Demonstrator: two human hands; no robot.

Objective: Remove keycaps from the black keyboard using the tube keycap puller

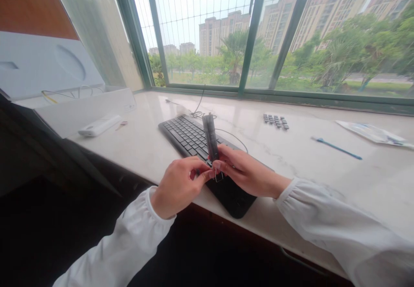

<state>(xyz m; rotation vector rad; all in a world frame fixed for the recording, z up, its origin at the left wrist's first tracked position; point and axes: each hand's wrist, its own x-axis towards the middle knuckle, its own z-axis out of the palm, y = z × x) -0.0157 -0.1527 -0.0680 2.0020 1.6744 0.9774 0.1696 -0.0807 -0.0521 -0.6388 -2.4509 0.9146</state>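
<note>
My right hand (241, 168) grips a long black plastic bar (210, 134), shaped like a keyboard's spacebar, by its lower end. The bar is raised above the keyboard and tilted nearly upright. A thin, bright bent wire (219, 177) shows just below the fingers. To the left, my left hand (184, 181) pinches thumb and forefinger together at the bar's lower end, and what lies between those fingertips is hidden. Under both hands a black keyboard (187, 134) lies slantwise, its near end at the table's edge.
Several loose dark keycaps (276, 121) sit in rows at the back right. Beyond them are a thin blue stick (338, 148) and a clear packet (371, 132). On the left stand an open white box (84, 110) and a white elongated object (99, 126). A cable (231, 134) trails behind the keyboard.
</note>
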